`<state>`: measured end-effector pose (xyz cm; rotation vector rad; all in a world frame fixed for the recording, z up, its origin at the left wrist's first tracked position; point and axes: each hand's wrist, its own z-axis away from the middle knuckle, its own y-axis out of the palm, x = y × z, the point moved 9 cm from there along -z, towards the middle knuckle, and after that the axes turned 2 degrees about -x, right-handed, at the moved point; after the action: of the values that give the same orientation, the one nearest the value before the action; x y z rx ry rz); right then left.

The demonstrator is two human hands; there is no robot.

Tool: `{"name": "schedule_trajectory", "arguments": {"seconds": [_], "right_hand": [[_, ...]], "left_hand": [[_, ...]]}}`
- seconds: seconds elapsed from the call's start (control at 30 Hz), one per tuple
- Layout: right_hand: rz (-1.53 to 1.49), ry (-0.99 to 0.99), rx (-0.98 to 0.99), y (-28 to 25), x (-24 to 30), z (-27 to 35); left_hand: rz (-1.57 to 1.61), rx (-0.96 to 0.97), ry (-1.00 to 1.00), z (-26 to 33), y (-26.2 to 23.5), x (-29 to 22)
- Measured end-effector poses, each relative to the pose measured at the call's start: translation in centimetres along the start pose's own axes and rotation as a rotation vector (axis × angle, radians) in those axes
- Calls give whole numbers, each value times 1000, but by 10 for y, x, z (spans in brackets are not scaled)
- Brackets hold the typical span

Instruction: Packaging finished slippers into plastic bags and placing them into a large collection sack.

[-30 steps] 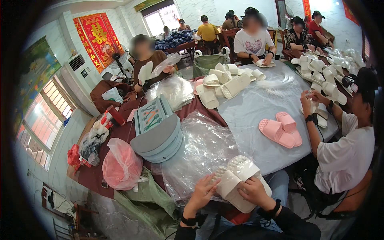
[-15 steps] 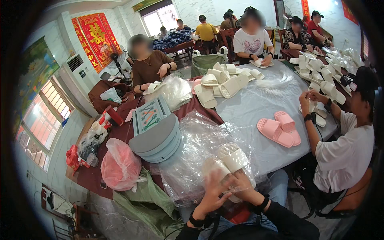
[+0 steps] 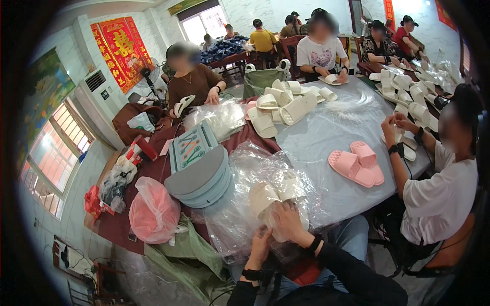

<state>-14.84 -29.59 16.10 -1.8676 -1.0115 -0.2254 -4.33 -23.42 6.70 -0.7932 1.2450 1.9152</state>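
Lighting: bright, even daylight from windows (image 3: 56,148) at left and rear. Glare: rear window (image 3: 204,23) blown out; sheen on clear plastic bags (image 3: 255,168). Shadows: soft. Distortion: strong fisheye bending, black vignette at rim. Blur: faces, slight softness at edges.

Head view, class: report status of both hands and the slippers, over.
Right hand gripping cream slippers inside clear plastic bag. Left hand on bag's lower edge. Stack of grey insoles close left.
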Motion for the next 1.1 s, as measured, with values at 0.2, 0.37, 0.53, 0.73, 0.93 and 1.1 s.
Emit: {"name": "schedule_trajectory", "arguments": {"seconds": [0.2, 0.37, 0.53, 0.73, 0.93, 1.1], "right_hand": [[-35, -54, 239, 30, -18, 2], [-175, -184, 124, 5, -2, 33], [-271, -72, 263, -7, 4, 55], [-225, -258, 284, 15, 10, 47], [1, -78, 112, 1, 8, 48], [-53, 233, 379, 16, -21, 73]], "left_hand": [[41, 93, -84, -6, -5, 17], [170, 133, -38, -11, -20, 24], [228, 77, -75, -7, -16, 22], [-149, 43, 6, -8, -17, 13], [27, 62, 63, -8, -13, 12], [42, 92, 51, -9, -16, 20]]}}
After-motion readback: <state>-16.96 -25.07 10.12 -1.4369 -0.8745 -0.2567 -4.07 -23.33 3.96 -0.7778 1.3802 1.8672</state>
